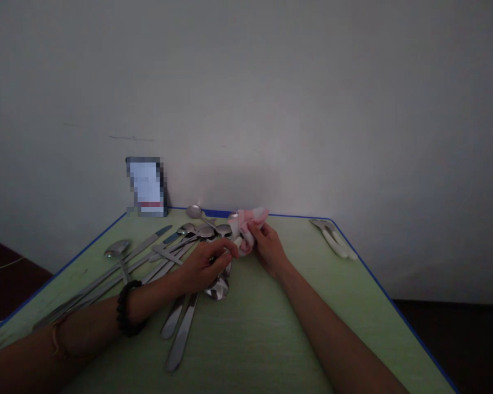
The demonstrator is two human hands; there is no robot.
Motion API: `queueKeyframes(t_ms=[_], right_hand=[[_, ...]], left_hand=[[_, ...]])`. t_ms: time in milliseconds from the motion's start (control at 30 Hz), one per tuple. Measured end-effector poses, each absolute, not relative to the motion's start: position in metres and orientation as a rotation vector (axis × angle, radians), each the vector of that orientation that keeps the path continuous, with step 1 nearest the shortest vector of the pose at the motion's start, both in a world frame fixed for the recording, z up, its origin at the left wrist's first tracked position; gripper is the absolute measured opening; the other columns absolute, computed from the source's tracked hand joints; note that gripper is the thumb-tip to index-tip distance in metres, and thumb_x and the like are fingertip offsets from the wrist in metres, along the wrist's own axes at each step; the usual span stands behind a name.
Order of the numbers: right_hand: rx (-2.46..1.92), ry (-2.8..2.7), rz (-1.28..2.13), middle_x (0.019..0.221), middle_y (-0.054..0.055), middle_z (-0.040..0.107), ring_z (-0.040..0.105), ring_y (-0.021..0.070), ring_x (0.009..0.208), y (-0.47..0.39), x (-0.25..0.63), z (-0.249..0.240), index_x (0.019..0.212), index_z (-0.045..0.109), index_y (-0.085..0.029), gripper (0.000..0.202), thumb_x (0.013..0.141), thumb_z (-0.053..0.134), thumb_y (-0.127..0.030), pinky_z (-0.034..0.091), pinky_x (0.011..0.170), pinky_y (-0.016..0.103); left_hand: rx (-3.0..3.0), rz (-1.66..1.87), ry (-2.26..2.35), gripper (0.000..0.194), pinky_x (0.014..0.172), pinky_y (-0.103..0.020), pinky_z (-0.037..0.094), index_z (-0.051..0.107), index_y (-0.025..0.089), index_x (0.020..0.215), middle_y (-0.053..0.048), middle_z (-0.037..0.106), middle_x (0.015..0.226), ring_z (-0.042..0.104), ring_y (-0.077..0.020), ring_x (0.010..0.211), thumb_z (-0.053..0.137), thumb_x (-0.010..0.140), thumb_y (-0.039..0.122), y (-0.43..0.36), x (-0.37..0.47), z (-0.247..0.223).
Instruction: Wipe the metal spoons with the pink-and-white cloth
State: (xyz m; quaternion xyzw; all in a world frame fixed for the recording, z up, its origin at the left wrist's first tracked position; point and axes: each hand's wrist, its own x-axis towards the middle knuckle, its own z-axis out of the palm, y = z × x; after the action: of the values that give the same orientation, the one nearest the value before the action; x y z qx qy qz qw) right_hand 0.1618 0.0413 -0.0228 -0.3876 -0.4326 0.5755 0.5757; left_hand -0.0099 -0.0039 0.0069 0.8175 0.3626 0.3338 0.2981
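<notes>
My right hand point(268, 246) is closed on a bunched pink-and-white cloth point(252, 216) near the table's far edge. Just left of it, my left hand point(207, 265) pinches the pale end of a white-handled utensil point(238, 242). The cloth covers the rest of that utensil, so its kind is hidden. Metal spoons point(206, 232) and table knives lie in a loose pile around and under my left hand. One spoon bowl point(217, 288) shows just below my fingers. Two metal handles point(183, 339) point toward me under my left wrist.
A propped-up phone or tablet point(150, 186), its screen blurred out, leans against the wall at the back left. Two white-handled utensils, one a fork point(331, 238), lie at the right. The green table point(263, 339) has a blue edge and meets the grey wall point(312, 109).
</notes>
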Motion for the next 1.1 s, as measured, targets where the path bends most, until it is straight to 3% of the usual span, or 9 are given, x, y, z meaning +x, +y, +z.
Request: queueKeyframes(t_ms=[1100], right_hand=[[-0.970,-1.114,1.292,0.071,0.001,0.064,0.054,0.0136,0.065,0.0435,0.1626,-0.0247,0.081,0.060,-0.017,0.036,0.067,0.063,-0.050,0.043,0.061,0.025]], left_hand=[[2.177,0.884,0.962,0.025,0.046,-0.018,0.026,0.056,0.015,0.082,0.009,0.036,0.047,0.033,-0.0075,0.043,0.039,0.084,0.032,-0.0034,-0.0089,0.0070]])
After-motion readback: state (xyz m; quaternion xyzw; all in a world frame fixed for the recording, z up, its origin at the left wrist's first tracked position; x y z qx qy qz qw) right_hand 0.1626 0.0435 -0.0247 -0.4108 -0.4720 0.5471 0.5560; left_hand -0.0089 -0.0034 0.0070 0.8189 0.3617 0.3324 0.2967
